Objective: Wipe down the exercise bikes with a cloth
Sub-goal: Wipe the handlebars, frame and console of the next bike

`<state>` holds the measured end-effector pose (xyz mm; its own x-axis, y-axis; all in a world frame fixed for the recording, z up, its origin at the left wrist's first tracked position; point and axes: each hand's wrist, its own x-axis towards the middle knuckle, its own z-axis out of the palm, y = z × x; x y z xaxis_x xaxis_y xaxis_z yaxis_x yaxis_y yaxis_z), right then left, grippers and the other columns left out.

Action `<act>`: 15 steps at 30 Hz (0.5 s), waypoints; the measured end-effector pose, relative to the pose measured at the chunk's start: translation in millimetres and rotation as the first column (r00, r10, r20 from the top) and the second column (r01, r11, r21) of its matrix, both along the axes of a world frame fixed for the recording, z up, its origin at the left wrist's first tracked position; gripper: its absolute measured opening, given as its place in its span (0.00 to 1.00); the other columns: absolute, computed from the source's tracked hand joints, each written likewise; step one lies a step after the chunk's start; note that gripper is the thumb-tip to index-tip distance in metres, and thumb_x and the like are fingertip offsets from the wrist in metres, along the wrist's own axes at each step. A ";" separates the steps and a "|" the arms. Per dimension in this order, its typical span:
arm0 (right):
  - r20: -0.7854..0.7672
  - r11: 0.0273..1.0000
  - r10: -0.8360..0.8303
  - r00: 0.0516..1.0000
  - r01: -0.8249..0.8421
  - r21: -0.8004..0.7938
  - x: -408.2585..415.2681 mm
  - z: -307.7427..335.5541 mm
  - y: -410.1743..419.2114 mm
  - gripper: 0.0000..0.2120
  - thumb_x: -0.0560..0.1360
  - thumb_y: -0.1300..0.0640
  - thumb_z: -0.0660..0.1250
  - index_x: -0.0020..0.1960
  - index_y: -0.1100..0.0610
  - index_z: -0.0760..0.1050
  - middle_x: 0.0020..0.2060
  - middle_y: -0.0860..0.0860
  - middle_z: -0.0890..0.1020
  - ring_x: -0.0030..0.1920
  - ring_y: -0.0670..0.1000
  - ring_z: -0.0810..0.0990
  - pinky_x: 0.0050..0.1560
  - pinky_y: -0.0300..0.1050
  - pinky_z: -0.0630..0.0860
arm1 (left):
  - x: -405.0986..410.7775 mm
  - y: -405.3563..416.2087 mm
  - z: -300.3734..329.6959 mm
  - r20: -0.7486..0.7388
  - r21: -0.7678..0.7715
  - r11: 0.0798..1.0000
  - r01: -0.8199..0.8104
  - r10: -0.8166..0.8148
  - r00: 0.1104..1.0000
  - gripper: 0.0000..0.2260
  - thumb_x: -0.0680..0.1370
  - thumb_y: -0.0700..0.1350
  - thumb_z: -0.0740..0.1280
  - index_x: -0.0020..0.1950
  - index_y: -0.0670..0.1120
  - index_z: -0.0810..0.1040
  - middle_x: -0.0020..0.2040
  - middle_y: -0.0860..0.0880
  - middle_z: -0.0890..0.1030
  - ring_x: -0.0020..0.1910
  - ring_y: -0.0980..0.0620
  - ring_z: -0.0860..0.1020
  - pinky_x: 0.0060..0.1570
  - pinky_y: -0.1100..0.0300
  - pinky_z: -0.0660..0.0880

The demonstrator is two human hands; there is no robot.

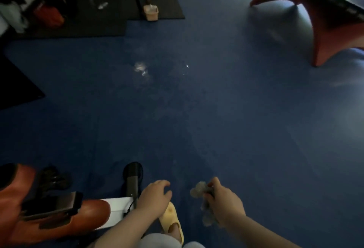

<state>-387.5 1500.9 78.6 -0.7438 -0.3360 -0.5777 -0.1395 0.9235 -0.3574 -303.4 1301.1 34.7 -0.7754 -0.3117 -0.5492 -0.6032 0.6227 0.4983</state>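
Observation:
My right hand (224,202) grips a crumpled grey cloth (200,189) low in the frame, above the blue floor. My left hand (154,196) hangs beside it with loosely curled fingers and holds nothing. An orange exercise bike (59,220) with a black pedal fills the bottom left corner, just left of my left hand. Its black stabiliser foot (133,177) rests on the floor in front of that hand. Neither hand touches the bike.
A second orange machine base (325,37) stands at the upper right. Black mats (110,17) with equipment, a small tan tub (151,12) and an orange object (49,16) lie at the upper left. Wet spots (141,68) glint mid-floor. My yellow slipper (172,222) shows below.

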 end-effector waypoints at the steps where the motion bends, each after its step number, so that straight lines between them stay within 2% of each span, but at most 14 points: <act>1: -0.012 1.000 0.019 1.000 -0.019 -0.006 -18.0 2.7 -10.5 0.06 0.79 0.46 0.56 0.51 0.48 0.62 0.43 0.44 0.81 0.41 0.47 0.79 0.41 0.47 0.77 | -14.1 -9.1 2.0 -0.017 -0.012 1.000 -0.007 0.007 1.000 0.18 0.80 0.51 0.59 0.71 0.51 0.70 0.71 0.54 0.71 0.69 0.53 0.70 0.68 0.57 0.67; 6: -0.097 0.996 0.085 0.992 -0.088 -0.022 -99.8 14.6 -61.1 0.08 0.80 0.46 0.56 0.51 0.49 0.62 0.44 0.46 0.79 0.40 0.50 0.77 0.35 0.45 0.69 | -81.9 -53.9 16.6 -0.052 -0.068 0.997 -0.043 0.039 0.998 0.18 0.81 0.50 0.58 0.71 0.49 0.71 0.71 0.51 0.72 0.67 0.52 0.71 0.66 0.58 0.68; 11: -0.093 0.990 0.136 0.986 -0.140 -0.028 -164.6 8.0 -97.9 0.07 0.79 0.46 0.57 0.50 0.48 0.61 0.44 0.45 0.79 0.40 0.50 0.77 0.36 0.46 0.71 | -131.6 -78.3 17.5 -0.054 -0.044 0.994 -0.103 0.100 0.994 0.18 0.81 0.51 0.58 0.71 0.50 0.70 0.70 0.53 0.72 0.66 0.54 0.71 0.66 0.58 0.68; 15: -0.055 0.967 0.249 0.967 -0.251 -0.037 -231.7 -2.6 -134.6 0.06 0.79 0.47 0.56 0.50 0.48 0.61 0.44 0.45 0.79 0.40 0.49 0.77 0.36 0.45 0.71 | -174.3 -102.3 8.2 -0.051 -0.052 0.970 -0.236 0.233 0.971 0.18 0.81 0.51 0.58 0.71 0.51 0.70 0.70 0.54 0.72 0.66 0.55 0.71 0.65 0.62 0.68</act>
